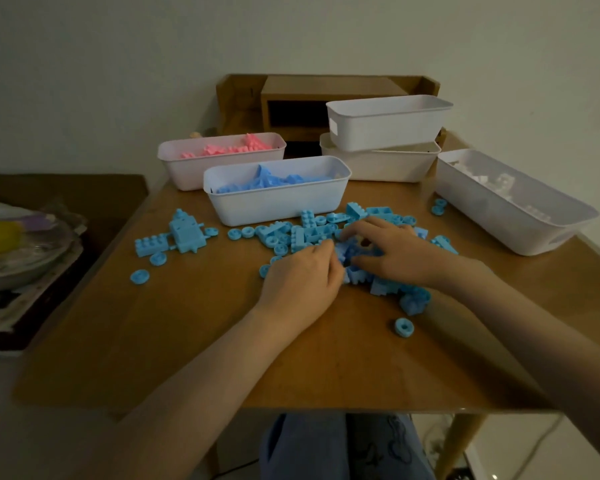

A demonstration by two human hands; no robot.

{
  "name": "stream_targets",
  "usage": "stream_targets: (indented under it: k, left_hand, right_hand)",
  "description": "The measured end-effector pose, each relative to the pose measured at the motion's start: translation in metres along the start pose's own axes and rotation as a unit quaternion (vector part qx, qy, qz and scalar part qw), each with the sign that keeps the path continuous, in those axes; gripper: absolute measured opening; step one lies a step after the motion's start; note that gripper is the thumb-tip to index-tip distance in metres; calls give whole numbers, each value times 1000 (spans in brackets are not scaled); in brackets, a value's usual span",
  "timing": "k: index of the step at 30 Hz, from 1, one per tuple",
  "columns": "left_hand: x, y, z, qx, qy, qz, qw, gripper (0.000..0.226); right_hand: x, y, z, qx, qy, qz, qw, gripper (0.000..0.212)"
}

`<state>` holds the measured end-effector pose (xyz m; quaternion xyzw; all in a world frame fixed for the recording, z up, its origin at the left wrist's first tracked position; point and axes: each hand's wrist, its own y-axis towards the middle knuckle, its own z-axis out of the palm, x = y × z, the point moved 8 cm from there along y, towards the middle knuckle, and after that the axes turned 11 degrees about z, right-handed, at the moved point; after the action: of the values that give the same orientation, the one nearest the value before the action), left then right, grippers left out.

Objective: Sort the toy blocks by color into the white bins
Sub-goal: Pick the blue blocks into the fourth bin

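Note:
A heap of blue toy blocks (309, 230) lies on the wooden table (187, 341), just in front of a white bin of blue blocks (278, 202). Behind it stands a bin of pink blocks (191, 168). At the right a long bin (499, 216) holds white blocks. My left hand (302, 278) and my right hand (388, 251) lie on the heap, fingers curled around a cluster of blue blocks between them. More blue blocks (184, 233) and loose round pieces (140, 276) lie to the left.
Two more white bins (388, 133) are stacked at the back, before a wooden shelf unit (291, 98). A side surface at the left holds a glass dish (21, 251) and papers. One round blue piece (404, 328) lies near my right forearm.

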<state>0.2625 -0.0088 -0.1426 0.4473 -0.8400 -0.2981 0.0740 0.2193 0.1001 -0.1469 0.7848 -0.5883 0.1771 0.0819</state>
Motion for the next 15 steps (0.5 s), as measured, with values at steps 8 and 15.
stream_targets:
  k: [8,15]
  left_hand:
    - [-1,0,11,103,2,-21,994,41]
    - [0,0,10,90,14,-22,996,31]
  right_hand:
    - [-1,4,-3,-12,32,-12,999,19]
    - [-2,-8,-5,48,-34,-2,998,31]
